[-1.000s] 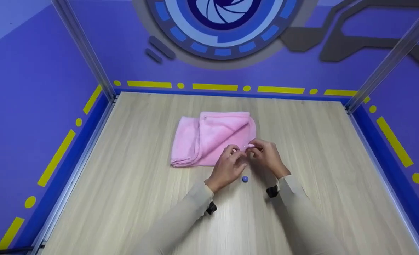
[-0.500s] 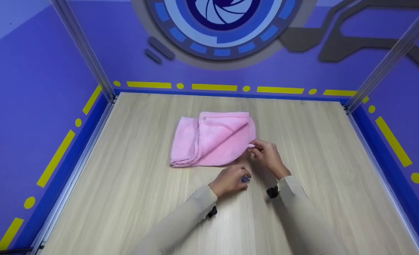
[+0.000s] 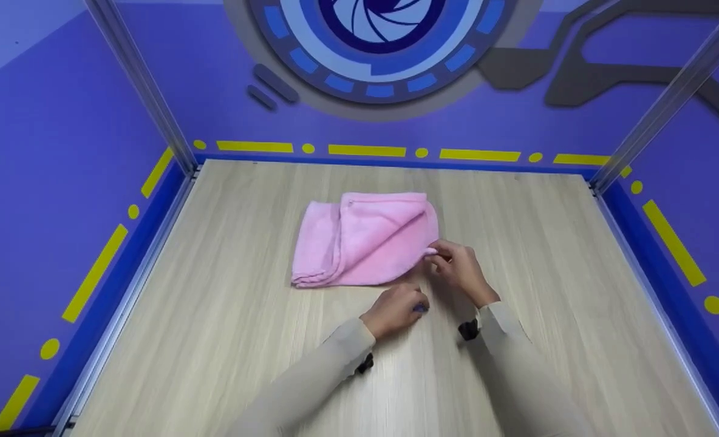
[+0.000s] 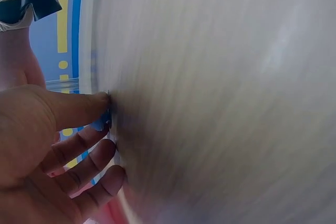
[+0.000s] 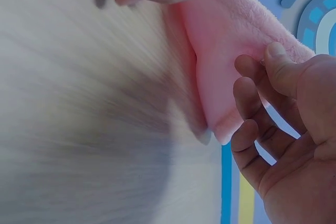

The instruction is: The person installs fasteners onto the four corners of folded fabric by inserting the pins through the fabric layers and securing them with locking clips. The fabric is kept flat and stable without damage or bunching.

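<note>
A pink fleecy cloth lies folded on the wooden tabletop, with one flap turned back diagonally and a small round fitting near its upper edge. My right hand pinches a bit of its right-hand edge between thumb and index finger; the other fingers curve loosely in the right wrist view. Just in front of the cloth, my left hand holds a small round blue piece at the table surface. In the left wrist view, the blue piece shows between thumb and index finger, mostly covered. Its exact kind cannot be made out.
The pale wooden table is bounded by blue panels with yellow markings at the back and sides. Metal posts stand at the back corners. Each wrist carries a small black device.
My left hand has left the cloth's edge, come down towards me and taken hold of the blue piece lying on the table. The right hand keeps its pinch on the cloth.
</note>
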Motion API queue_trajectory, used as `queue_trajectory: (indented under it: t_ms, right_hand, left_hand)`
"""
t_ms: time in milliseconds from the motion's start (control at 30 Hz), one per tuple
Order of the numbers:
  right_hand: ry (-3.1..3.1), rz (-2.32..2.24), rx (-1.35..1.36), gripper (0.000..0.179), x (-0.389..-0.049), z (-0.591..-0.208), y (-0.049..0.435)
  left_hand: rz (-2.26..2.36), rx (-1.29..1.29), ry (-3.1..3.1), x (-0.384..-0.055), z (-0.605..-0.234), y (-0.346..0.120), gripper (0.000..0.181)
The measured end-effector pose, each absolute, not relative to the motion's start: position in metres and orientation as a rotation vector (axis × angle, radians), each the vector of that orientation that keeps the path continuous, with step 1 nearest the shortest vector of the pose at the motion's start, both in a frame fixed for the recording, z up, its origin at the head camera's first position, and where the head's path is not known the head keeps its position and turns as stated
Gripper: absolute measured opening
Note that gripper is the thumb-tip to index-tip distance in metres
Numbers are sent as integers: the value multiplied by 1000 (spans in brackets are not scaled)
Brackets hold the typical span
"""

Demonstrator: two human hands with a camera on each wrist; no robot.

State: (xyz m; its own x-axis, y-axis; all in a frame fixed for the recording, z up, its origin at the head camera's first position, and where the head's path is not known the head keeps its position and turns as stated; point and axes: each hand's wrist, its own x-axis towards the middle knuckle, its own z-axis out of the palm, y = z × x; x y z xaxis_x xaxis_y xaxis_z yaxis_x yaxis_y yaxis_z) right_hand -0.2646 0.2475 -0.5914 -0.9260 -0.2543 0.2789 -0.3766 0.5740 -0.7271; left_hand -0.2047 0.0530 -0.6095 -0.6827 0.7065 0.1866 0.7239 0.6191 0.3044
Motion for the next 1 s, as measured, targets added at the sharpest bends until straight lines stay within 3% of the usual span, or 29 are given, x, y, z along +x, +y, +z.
queue_trajectory:
  t_ms: [200, 367, 567, 1000]
  right_hand:
    - [-2652, 1274, 501, 7, -263, -591, 250]
    - [-2629, 1292, 543, 6, -264, -593, 249]
    - [-2643, 1339, 532, 6, -264, -592, 248]
    - [-2642, 1383, 511, 9, -262, -592, 243]
  left_hand:
    - [-882, -1199, -2647, -214, -606, 48, 13]
    - [-1283, -939, -2448, -226, -602, 39, 14]
    - [-1458, -614, -2272, -239, -596, 29, 16]
    - [-1874, -334, -2225, -253, -590, 41, 20]
